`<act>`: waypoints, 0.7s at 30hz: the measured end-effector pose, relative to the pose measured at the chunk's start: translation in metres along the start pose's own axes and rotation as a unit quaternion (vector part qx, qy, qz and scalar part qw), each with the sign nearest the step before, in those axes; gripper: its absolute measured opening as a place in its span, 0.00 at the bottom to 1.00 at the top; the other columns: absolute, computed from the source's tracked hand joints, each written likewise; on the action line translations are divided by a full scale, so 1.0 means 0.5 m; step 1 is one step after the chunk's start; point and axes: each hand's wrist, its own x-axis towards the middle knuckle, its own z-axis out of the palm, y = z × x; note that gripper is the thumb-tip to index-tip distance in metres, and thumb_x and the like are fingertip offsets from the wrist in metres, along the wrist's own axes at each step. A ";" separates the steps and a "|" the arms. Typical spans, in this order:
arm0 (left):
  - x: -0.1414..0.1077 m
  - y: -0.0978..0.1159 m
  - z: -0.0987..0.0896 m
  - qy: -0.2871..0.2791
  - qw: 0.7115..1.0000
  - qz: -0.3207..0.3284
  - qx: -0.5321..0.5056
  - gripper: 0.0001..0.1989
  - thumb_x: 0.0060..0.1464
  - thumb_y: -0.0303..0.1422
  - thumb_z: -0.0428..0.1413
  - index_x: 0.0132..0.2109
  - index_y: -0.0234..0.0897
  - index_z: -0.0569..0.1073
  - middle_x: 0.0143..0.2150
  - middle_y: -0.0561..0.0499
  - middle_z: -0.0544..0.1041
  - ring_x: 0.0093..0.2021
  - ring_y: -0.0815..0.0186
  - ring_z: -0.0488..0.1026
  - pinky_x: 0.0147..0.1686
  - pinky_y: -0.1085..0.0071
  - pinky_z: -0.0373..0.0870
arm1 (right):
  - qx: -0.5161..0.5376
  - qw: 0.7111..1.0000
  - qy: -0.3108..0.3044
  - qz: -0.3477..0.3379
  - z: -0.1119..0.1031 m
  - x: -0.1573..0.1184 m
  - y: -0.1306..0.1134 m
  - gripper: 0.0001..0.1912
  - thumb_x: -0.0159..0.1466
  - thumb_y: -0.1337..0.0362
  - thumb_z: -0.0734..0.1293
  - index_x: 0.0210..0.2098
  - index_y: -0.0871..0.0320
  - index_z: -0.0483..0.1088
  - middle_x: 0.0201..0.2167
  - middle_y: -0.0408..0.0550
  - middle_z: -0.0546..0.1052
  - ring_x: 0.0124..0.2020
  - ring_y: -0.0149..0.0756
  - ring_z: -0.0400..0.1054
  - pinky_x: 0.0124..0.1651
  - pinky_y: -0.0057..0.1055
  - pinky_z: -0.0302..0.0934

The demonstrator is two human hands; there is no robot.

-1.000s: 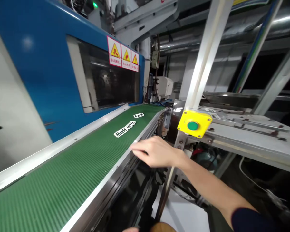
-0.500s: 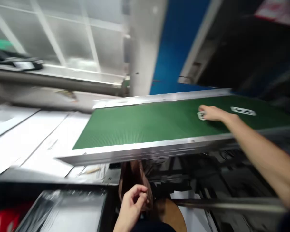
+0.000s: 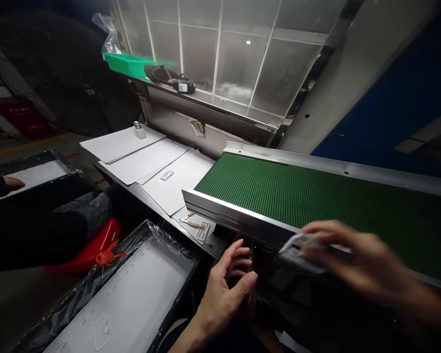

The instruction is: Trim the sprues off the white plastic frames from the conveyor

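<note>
My right hand [image 3: 356, 260] is blurred by motion, fingers pinched on a pale flat plastic part [image 3: 297, 251] at the near edge of the green conveyor belt [image 3: 264, 184]. Whether it is one piece or more I cannot tell. Lower in the middle, my left hand [image 3: 230, 284] is held with fingers apart and slightly curled, touching nothing. Left of the belt's end, a small pale rectangular part [image 3: 166, 175] lies on a white sheet [image 3: 183, 184]. Cutting pliers [image 3: 191, 223] and another patterned pale part [image 3: 203, 231] lie just below it.
A tray lined with black plastic [image 3: 139, 284] stands lower left beside a red bin [image 3: 103, 242]. A person's hand [image 3: 13, 183] rests at another tray at far left. A small metal-topped bottle [image 3: 139, 131] stands on the sheets. A green bin [image 3: 128, 65] sits on the shelf behind.
My view has swung left. My right hand has lifted the pale part from the belt and brought it nearer to my left hand. My left hand has risen, its fingers spreading more.
</note>
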 end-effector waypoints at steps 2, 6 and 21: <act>-0.013 0.007 -0.028 0.044 0.999 0.006 0.009 0.18 0.55 0.35 0.56 0.53 0.39 0.68 0.47 0.46 0.74 0.43 0.62 0.72 0.43 0.69 0.69 | 0.099 0.986 -0.134 0.020 0.142 0.026 -0.043 0.12 0.60 0.66 0.64 0.44 0.53 0.65 0.36 0.46 0.76 0.35 0.33 0.71 0.35 0.26 0.66; -0.058 -0.010 -0.109 0.156 0.986 -0.059 0.021 0.12 0.54 0.38 0.56 0.41 0.34 0.74 0.35 0.47 0.78 0.33 0.64 0.73 0.33 0.73 0.69 | 0.298 0.928 -0.200 0.100 0.348 0.065 -0.034 0.09 0.59 0.63 0.65 0.38 0.57 0.63 0.27 0.43 0.72 0.28 0.30 0.67 0.30 0.26 0.61; -0.205 -0.077 -0.253 0.455 0.870 -0.187 -0.047 0.29 0.27 0.49 0.67 0.34 0.31 0.77 0.25 0.46 0.77 0.24 0.64 0.70 0.24 0.72 0.67 | 0.093 0.962 -0.255 0.019 0.643 0.332 0.095 0.25 0.55 0.59 0.69 0.50 0.58 0.65 0.47 0.55 0.70 0.49 0.42 0.64 0.48 0.33 0.60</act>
